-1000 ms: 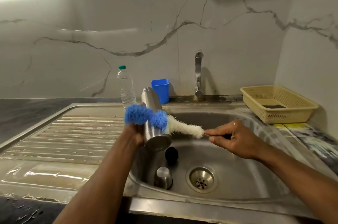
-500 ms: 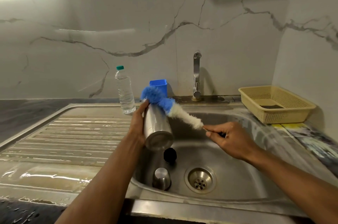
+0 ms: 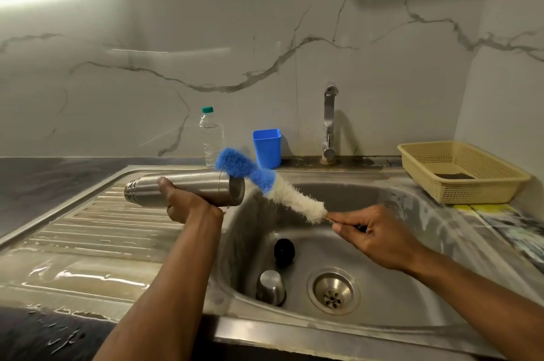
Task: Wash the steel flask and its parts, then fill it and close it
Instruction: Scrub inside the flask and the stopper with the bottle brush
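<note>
Left hand under flask — sideways

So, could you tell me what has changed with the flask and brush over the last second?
The left hand has turned the steel flask from near upright to lying sideways, base toward the basin. The brush, pinched by the right hand, has swung from across the flask's body to its base end. Cup and black stopper stayed in the sink.
</note>
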